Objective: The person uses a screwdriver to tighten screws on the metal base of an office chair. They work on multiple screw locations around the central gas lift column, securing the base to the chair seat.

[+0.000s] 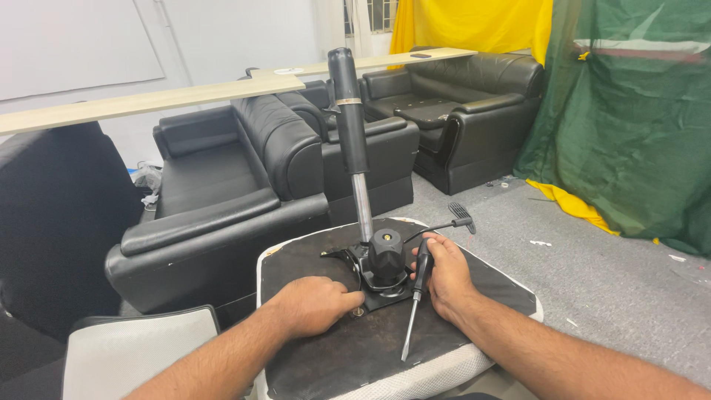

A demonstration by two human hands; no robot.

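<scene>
An upturned office chair seat [318, 355] lies in front of me, its dark underside up. A black metal mechanism plate [378, 285] with a round black knob [386, 248] is on it, and a gas lift cylinder [350, 126] stands upright from it. My left hand [315, 302] rests on the seat with its fingertips at a small bolt [358, 312] by the plate's edge. My right hand [444, 274] holds a black-handled screwdriver [416, 300], tip pointing down toward me, beside the knob.
Black leather sofas [222, 185] stand behind the seat, with a long wooden plank [185, 95] across their backs. A lever with a flat paddle [461, 215] sticks out to the right. Grey carpet [592, 281], green and yellow cloth [629, 133] are at right. A white panel [141, 348] is at lower left.
</scene>
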